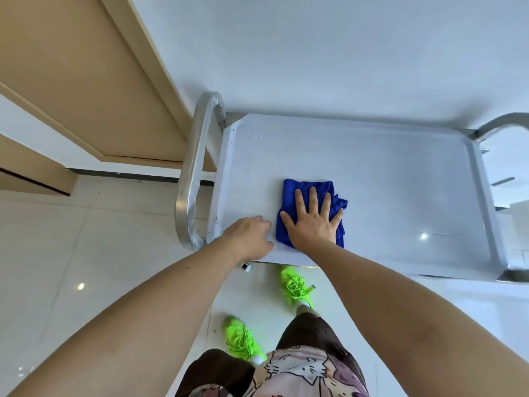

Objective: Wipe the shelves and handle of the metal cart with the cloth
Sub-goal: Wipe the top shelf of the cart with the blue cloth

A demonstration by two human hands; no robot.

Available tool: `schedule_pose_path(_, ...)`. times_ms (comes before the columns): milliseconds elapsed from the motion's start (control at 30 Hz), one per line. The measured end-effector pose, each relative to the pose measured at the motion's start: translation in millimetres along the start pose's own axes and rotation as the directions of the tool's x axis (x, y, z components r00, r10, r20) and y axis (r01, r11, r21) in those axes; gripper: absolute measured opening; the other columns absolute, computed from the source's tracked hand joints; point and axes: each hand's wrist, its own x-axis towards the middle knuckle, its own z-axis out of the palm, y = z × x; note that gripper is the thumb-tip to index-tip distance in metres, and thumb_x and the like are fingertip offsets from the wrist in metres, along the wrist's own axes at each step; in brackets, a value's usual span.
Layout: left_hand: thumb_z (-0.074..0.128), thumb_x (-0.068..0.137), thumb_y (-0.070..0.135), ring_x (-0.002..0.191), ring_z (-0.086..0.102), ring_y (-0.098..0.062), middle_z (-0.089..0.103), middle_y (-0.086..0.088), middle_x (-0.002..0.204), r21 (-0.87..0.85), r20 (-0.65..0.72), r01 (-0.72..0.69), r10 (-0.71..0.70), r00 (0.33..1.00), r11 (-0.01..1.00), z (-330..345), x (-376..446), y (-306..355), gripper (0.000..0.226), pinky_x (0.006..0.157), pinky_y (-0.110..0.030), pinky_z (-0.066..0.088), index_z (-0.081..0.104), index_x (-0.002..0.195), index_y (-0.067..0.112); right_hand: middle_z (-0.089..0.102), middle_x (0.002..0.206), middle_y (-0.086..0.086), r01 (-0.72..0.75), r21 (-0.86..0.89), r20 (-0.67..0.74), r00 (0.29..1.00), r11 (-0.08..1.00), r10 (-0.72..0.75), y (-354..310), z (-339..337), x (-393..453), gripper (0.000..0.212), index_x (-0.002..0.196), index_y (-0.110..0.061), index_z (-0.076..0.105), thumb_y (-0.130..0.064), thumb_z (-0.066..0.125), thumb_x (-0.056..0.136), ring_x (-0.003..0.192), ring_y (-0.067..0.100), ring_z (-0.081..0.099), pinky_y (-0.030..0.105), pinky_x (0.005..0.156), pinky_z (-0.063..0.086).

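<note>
The metal cart's top shelf point(372, 173) fills the middle of the head view, seen from above. A blue cloth point(297, 190) lies on it near the front edge. My right hand point(313, 222) presses flat on the cloth with fingers spread. My left hand point(249, 236) grips the shelf's front edge near the left corner, fingers curled over the rim. A curved metal handle point(191, 173), wrapped in clear film, stands at the cart's left end. A second handle point(503, 124) shows at the right end. Lower shelves are hidden under the top one.
A white wall rises right behind the cart. A tan wooden door point(71, 81) and its frame stand at the left. Glossy pale floor tiles point(71, 253) surround the cart. My feet in bright green shoes point(294, 285) stand just before the cart's front edge.
</note>
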Motion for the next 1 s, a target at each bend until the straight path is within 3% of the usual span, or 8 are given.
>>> schedule_pose_path(200,0.051,0.092,0.035,0.119,0.049,-0.026,0.06,-0.005,0.125,0.011,-0.359,-0.019,0.022,0.933,1.0,-12,-30,-10,0.036,0.094,-0.042,0.047,0.06,0.12,0.013,-0.019,0.166,-0.003,0.002,0.002,0.044,0.999,1.0,-0.002,-27,22,-54,0.076,0.154,-0.041,-0.016,-0.076,0.008,0.091,0.149,0.034,-0.023,0.07,0.113,-0.01)
schedule_pose_path(300,0.05,0.092,0.029,0.116,0.048,-0.025,0.063,-0.005,0.118,0.1,-0.568,-0.08,0.123,0.814,0.992,-26,-43,-16,0.031,0.094,-0.04,0.045,0.064,0.114,0.012,-0.02,0.166,-0.002,0.026,0.019,0.059,0.998,0.999,-0.027,-49,31,-72,0.075,0.154,-0.041,-0.016,-0.075,0.01,0.092,0.148,0.035,-0.026,0.07,0.113,-0.011)
schedule_pose_path(400,0.052,0.089,0.026,0.122,0.045,-0.027,0.061,-0.009,0.126,0.198,-0.694,-0.033,0.164,0.701,0.98,-40,-52,-29,0.034,0.099,-0.041,0.039,0.064,0.118,0.012,-0.022,0.165,-0.002,0.062,0.004,0.078,0.995,0.998,-0.062,-70,38,-84,0.075,0.153,-0.04,-0.018,-0.075,0.01,0.093,0.147,0.035,-0.028,0.071,0.111,-0.014)
schedule_pose_path(467,0.051,0.088,0.027,0.126,0.041,-0.029,0.057,-0.01,0.132,0.257,-0.709,0.041,0.16,0.687,0.965,-46,-59,-39,0.034,0.103,-0.043,0.035,0.064,0.116,0.013,-0.022,0.165,-0.002,0.087,-0.003,0.085,0.993,0.996,-0.086,-81,42,-89,0.075,0.153,-0.04,-0.018,-0.074,0.01,0.093,0.147,0.036,-0.028,0.07,0.11,-0.016)
schedule_pose_path(567,0.05,0.088,0.031,0.139,0.024,-0.034,0.041,-0.013,0.148,0.313,-0.671,0.157,0.101,0.735,0.937,-54,-62,-49,0.039,0.112,-0.049,0.024,0.057,0.123,0.017,-0.022,0.165,-0.002,0.112,-0.015,0.1,0.989,0.994,-0.11,-95,46,-93,0.071,0.153,-0.04,-0.018,-0.07,0.011,0.096,0.147,0.035,-0.029,0.071,0.11,-0.016)
schedule_pose_path(733,0.051,0.089,0.032,0.145,0.012,-0.036,0.016,-0.014,0.16,0.193,-0.667,0.271,-0.076,0.741,0.943,-84,-46,-58,0.059,0.113,-0.052,0.024,0.033,0.144,0.018,-0.023,0.165,-0.003,0.144,-0.038,0.101,0.985,0.989,-0.14,-104,46,-83,0.069,0.153,-0.041,-0.019,-0.069,0.009,0.096,0.146,0.035,-0.03,0.07,0.106,-0.022)
schedule_pose_path(867,0.057,0.087,0.03,0.131,0.033,-0.035,0.013,-0.016,0.159,0.153,-0.657,0.291,-0.122,0.744,0.944,-109,-22,-62,0.065,0.092,-0.045,0.046,0.028,0.144,0.016,-0.02,0.166,-0.003,0.184,-0.054,0.064,0.981,0.981,-0.181,-108,43,-66,0.071,0.152,-0.042,-0.019,-0.073,-0.002,0.091,0.146,0.035,-0.03,0.068,0.104,-0.028)
schedule_pose_path(1000,0.056,0.087,0.03,0.123,0.039,-0.035,0.008,-0.018,0.158,0.141,-0.61,0.316,-0.169,0.774,0.938,-126,13,-58,0.073,0.078,-0.041,0.045,0.02,0.149,0.016,-0.016,0.167,-0.003,0.218,-0.064,0.014,0.976,0.974,-0.218,-113,38,-42,0.071,0.153,-0.042,-0.017,-0.073,-0.005,0.09,0.148,0.035,-0.027,0.068,0.108,-0.024)
